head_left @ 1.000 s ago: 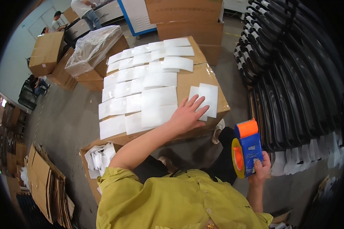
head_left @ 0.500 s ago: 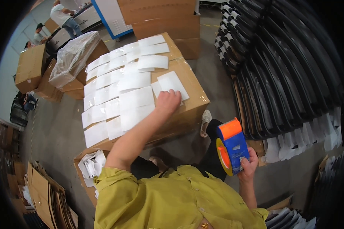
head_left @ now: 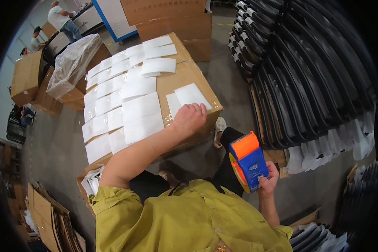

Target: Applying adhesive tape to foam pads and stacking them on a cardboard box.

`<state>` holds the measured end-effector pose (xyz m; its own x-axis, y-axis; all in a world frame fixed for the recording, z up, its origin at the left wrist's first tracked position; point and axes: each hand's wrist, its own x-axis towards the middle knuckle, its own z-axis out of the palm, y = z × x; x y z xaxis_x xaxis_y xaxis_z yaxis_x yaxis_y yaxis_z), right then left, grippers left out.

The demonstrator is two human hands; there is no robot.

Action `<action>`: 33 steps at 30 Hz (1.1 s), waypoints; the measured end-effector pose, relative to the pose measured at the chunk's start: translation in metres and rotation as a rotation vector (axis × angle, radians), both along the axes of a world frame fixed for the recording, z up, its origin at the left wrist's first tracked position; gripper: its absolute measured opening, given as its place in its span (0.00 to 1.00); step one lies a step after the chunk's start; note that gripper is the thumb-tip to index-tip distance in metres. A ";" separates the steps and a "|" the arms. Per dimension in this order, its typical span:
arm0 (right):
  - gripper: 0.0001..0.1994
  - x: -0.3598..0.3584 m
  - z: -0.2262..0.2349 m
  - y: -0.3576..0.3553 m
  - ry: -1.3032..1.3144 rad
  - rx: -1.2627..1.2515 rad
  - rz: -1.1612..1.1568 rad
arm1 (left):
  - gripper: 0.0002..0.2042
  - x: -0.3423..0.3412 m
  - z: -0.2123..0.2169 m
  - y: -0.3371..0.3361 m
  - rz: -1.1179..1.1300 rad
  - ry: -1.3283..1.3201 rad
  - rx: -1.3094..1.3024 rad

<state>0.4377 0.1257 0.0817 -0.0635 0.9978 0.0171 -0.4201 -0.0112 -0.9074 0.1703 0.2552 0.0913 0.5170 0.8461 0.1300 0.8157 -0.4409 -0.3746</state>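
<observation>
My left hand [head_left: 190, 119] reaches across the top of a large cardboard box [head_left: 188, 78], its fingers curled over the near edge of a white sheet [head_left: 192, 95]. That sheet overlaps another white sheet [head_left: 172, 103] beside it, partly hidden by the hand. Rows of overlapping white sheets [head_left: 141, 104] cover the left part of the box top, with shiny clear tape along some of them. My right hand [head_left: 269, 180] grips a blue and orange tape dispenser [head_left: 253, 166] off the box's near right side. Its toothed orange end points up and away from me.
Stacked black curved parts [head_left: 306, 92] with white wrapping stand on the right. An open carton of white sheets [head_left: 93, 180] sits at the box's near left. Flattened cardboard [head_left: 46, 214] leans at lower left. Plastic-covered cartons [head_left: 73, 67] and people are farther back.
My left hand has moved right and nearer to me, and the two loose sheets under it have shifted the same way. The tape dispenser has turned slightly in my right hand.
</observation>
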 end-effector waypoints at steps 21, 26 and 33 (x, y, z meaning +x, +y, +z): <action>0.22 -0.008 -0.003 -0.001 -0.085 0.151 0.227 | 0.07 0.014 0.048 -0.063 0.235 -2.018 -1.664; 0.20 -0.012 0.002 -0.002 -0.107 0.142 0.259 | 0.08 0.005 0.057 -0.063 0.301 -2.073 -1.695; 0.16 -0.026 0.017 -0.001 -0.144 -0.002 0.257 | 0.08 0.003 0.041 -0.051 0.267 -1.716 -0.987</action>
